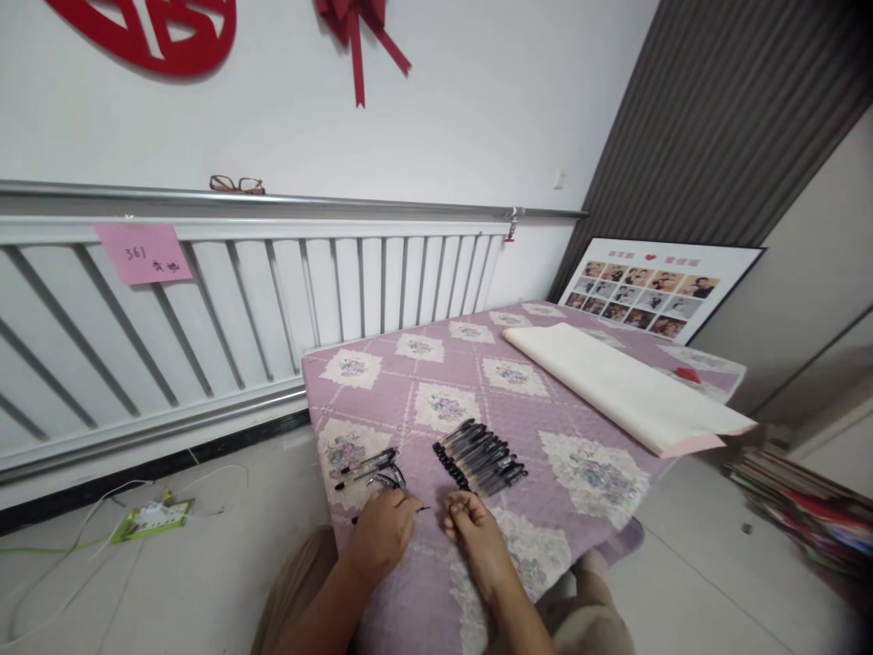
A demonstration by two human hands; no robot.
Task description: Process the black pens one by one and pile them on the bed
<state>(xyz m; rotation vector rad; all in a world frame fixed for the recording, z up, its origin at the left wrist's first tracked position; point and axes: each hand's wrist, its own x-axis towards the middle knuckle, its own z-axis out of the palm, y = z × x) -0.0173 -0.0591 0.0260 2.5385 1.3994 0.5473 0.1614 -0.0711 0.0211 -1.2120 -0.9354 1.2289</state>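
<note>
My left hand (pixel 386 532) is closed over a thin dark pen (pixel 424 508), whose tip pokes out past the fingers while most of its length is hidden. To its right, the fingertips of my right hand (pixel 472 529) are pinched together; whatever they hold is too small to make out. Just beyond the right hand lies a row of several black capped gel pens (pixel 481 459), side by side. A few loose pens and pen parts (pixel 368 466) lie beyond the left hand. All rest on a purple floral tablecloth (pixel 416 582).
A rolled white sheet (pixel 614 382) lies across the table's right side, with a photo board (pixel 641 287) behind it. Beyond the table runs a white radiator (pixel 341 282). A power strip (pixel 154 517) with cables sits on the left floor; stacked papers (pixel 805 509) are at right.
</note>
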